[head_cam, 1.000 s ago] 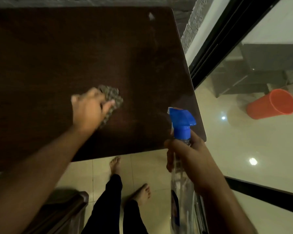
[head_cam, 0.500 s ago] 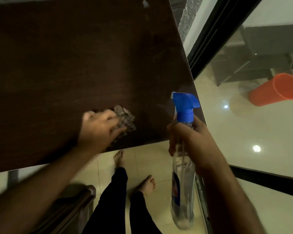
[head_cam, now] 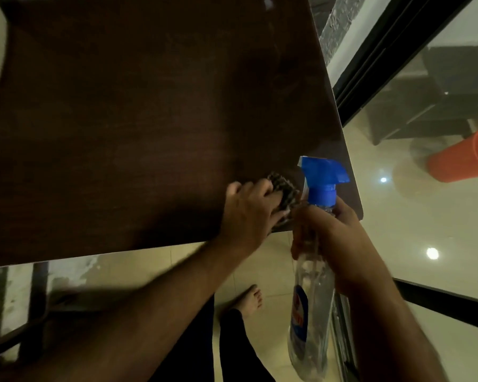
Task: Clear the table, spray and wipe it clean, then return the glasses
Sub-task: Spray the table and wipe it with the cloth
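Wiping the table [head_cam: 149,119] corner, your left hand [head_cam: 249,213] grips the cloth [head_cam: 284,193]; right hand [head_cam: 340,238] holds the spray bottle [head_cam: 312,307]. Next, probably finish the edge.

You've got a dark wood-grain table [head_cam: 138,111], smooth with a dull sheen. The cloth [head_cam: 284,193] is woven and checked, rough-looking. The spray bottle [head_cam: 312,312] is clear glossy plastic with a blue plastic trigger head. Glossy floor tiles [head_cam: 414,221] throw back light spots.
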